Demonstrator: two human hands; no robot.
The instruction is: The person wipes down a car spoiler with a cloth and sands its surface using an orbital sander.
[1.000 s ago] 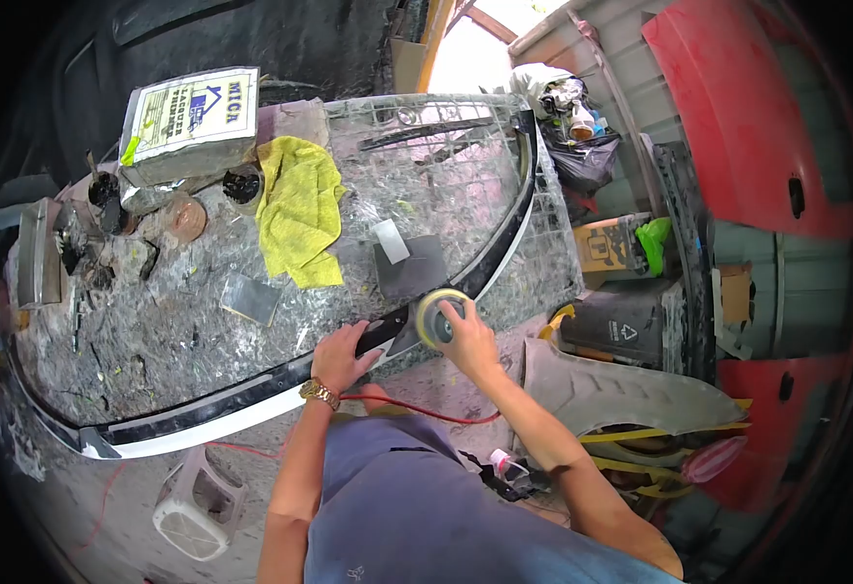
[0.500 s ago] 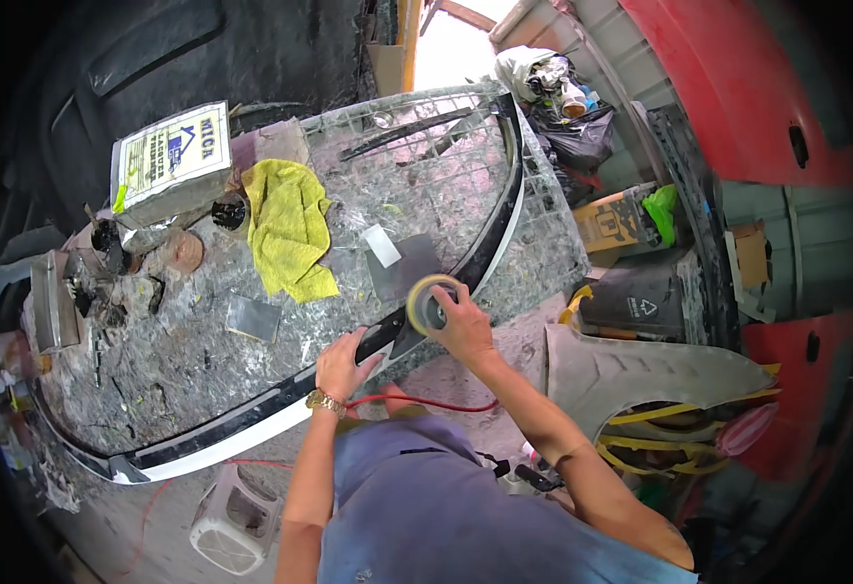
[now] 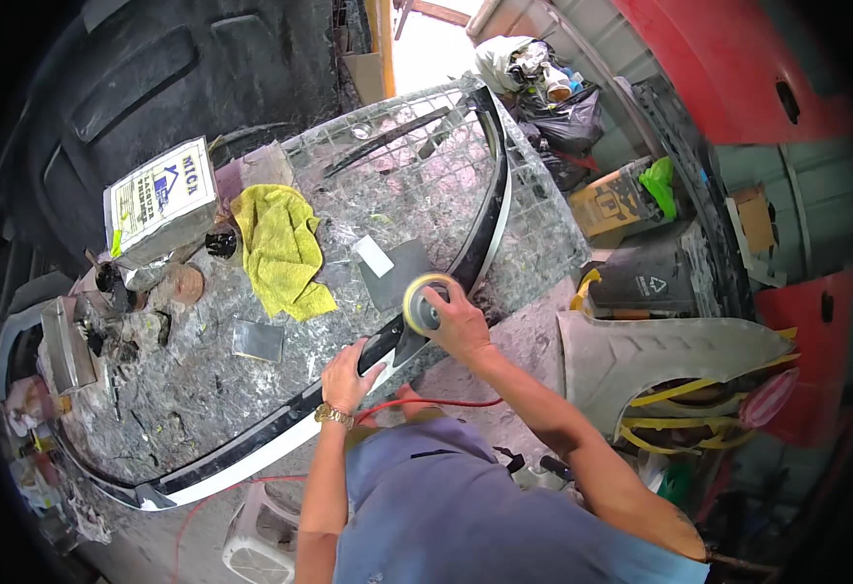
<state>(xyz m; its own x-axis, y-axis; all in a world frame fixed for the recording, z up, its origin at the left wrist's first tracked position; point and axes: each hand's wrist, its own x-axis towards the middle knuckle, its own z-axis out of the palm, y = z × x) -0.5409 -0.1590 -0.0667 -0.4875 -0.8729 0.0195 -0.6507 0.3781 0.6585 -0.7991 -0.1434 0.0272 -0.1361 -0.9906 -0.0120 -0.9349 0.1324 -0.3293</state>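
Note:
A long curved trim piece (image 3: 227, 477), black with a white outer edge, lies along the near side of the cluttered worktable (image 3: 207, 360). My left hand (image 3: 349, 378), with a watch at the wrist, grips the trim near its middle, fingers over the top and thumb on the near side. Just to the right, my right hand (image 3: 458, 321) is closed over a round, yellow-rimmed sander (image 3: 412, 300), which sits against the trim. My palm hides most of its body. A red hose (image 3: 426, 401) passes beneath my right forearm. Beyond the sander lies a dark sheet (image 3: 388, 277) with a small white block (image 3: 374, 256) on it.
A yellow cloth (image 3: 278, 253), a lettered box (image 3: 159, 200) and a small grey sheet (image 3: 257, 341) are on the table. A grey fender panel (image 3: 660, 360) stands at the right. On the floor below is a white stool (image 3: 261, 535). Bags (image 3: 568, 122) are piled at the back.
The view has shifted and turned slightly. Both hands remain at about the same part of the trim, the right still on the sander.

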